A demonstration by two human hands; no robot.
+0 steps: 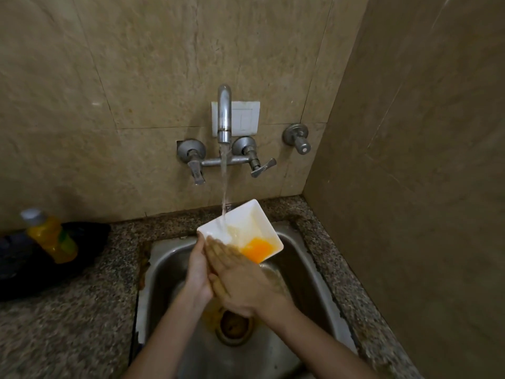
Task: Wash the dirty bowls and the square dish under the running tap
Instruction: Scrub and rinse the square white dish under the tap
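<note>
- Gripping the near-left edge of a white square dish, the left hand holds it tilted above the stainless steel sink.
- The right hand lies flat inside the dish, fingers straight and pressed to its inner surface.
- A stream of water from the chrome wall tap lands in the dish just beside the right fingertips.
- Orange residue pools in the dish's lowest corner.
- A yellow plastic bottle rests on the speckled granite counter, well left of the sink.

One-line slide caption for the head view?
Left hand holds the white square dish under the running tap; right hand presses flat on its orange-stained inside.
</note>
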